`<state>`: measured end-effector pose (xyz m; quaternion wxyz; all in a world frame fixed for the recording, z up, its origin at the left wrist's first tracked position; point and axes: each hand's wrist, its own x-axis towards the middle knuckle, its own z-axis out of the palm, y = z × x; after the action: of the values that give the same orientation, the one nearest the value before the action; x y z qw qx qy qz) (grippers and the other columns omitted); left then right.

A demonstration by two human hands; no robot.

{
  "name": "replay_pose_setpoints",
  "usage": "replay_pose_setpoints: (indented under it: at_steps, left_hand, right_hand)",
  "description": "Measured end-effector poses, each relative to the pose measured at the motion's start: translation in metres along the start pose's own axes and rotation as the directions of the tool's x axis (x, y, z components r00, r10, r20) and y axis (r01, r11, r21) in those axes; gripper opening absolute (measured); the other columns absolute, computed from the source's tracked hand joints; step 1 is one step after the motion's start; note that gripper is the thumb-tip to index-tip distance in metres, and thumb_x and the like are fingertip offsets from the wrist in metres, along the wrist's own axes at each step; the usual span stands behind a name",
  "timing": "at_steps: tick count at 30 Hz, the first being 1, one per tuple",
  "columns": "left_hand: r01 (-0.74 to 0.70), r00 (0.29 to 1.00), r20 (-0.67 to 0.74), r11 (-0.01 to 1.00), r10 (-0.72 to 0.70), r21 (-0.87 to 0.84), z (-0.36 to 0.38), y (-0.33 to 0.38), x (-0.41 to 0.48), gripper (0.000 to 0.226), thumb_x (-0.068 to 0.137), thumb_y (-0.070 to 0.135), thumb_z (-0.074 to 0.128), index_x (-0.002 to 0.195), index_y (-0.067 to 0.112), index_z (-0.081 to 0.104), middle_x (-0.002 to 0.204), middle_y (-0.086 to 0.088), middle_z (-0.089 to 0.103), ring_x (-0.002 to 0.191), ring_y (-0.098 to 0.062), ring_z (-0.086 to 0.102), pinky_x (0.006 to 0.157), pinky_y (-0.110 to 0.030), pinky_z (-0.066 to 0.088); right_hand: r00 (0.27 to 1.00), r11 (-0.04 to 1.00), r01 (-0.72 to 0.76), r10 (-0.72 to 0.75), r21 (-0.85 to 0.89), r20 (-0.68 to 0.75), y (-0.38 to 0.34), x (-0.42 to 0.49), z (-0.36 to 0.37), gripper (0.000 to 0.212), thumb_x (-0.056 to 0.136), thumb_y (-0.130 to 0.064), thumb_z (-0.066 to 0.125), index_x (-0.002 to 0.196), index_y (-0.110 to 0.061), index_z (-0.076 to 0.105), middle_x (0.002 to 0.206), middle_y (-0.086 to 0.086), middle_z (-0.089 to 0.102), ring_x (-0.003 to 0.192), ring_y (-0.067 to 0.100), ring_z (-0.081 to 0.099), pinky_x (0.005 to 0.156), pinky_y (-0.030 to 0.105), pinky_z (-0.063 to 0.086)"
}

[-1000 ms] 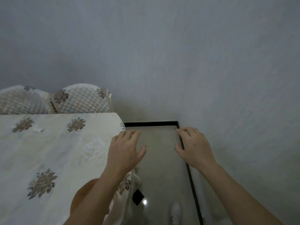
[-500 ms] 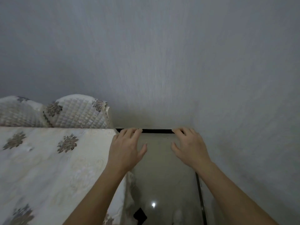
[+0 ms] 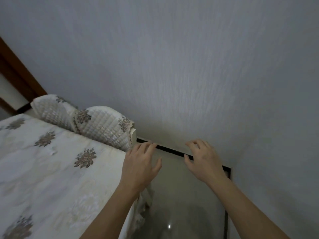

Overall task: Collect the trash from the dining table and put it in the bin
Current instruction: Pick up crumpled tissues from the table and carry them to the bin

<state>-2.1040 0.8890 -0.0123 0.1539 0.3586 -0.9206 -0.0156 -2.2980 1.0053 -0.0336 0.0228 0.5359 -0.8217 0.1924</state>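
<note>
Left grip [image 3: 140,168], right grip [image 3: 204,163] empty — table [image 3: 51,171], wall [image 3: 189,66] ahead

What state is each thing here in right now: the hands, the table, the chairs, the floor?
Left hand: open, fingers spread, holding nothing.
Right hand: open, fingers loosely bent, holding nothing.
Dining table: covered with a flowered cloth that drapes over its edge.
Chairs: in quilted covers, tucked against the table.
Floor: glossy, reflecting a spot of light.
</note>
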Motion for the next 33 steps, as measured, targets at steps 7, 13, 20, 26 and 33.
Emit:
replay_pose_setpoints:
  at_steps: [7,13,20,26,33]
  left_hand:
    - [0.088,0.996,0.017,0.996,-0.088,0.029,0.033,-0.022,0.069,0.050,0.089,0.053,0.046,0.129,0.025,0.057,0.128,0.006,0.061,0.118,-0.017,0.054,0.095,-0.036,0.045]
    - [0.181,0.983,-0.009,0.983,-0.181,-0.006,0.064,-0.055,0.154,0.050,0.088,0.052,0.047,0.125,0.021,0.061,0.124,0.002,0.064,0.115,-0.020,0.056,0.094,-0.040,0.048]
    - [0.272,0.962,-0.030,0.962,-0.272,-0.010,0.080,-0.110,0.250,0.045,0.087,0.046,0.057,0.122,0.018,0.063,0.122,-0.002,0.066,0.113,-0.023,0.059,0.092,-0.041,0.049]
    - [0.352,0.935,-0.051,0.936,-0.352,0.009,0.080,-0.152,0.299,0.047,0.088,0.050,0.052,0.125,0.022,0.060,0.124,0.002,0.064,0.114,-0.019,0.057,0.094,-0.037,0.047]
    - [0.501,0.864,-0.076,0.865,-0.498,0.038,0.084,-0.211,0.329,0.048,0.088,0.050,0.050,0.127,0.023,0.059,0.125,0.003,0.063,0.111,-0.019,0.057,0.090,-0.036,0.047]
  right_hand:
    - [0.998,0.998,0.059,-0.059,0.013,0.031,0.024,0.085,0.027,0.035,0.085,-0.031,0.064,0.114,-0.011,0.066,0.113,0.007,0.064,0.106,0.027,0.058,0.086,0.042,0.051]
    - [0.989,0.990,0.140,-0.141,0.026,0.043,0.040,0.193,0.052,0.038,0.079,-0.024,0.073,0.114,-0.010,0.068,0.111,0.010,0.066,0.104,0.029,0.062,0.083,0.040,0.052]
    - [0.976,0.975,0.211,-0.214,0.069,0.032,0.035,0.323,0.078,0.041,0.079,-0.019,0.075,0.117,-0.008,0.068,0.113,0.013,0.067,0.106,0.032,0.062,0.083,0.044,0.053]
    - [0.955,0.951,0.287,-0.293,0.119,0.044,0.011,0.397,0.107,0.042,0.078,-0.019,0.076,0.117,-0.009,0.068,0.112,0.011,0.067,0.106,0.030,0.062,0.083,0.044,0.053]
    - [0.894,0.891,0.420,-0.439,0.173,0.092,-0.035,0.481,0.151,0.041,0.077,-0.020,0.075,0.117,-0.010,0.068,0.112,0.010,0.067,0.106,0.029,0.062,0.082,0.042,0.052]
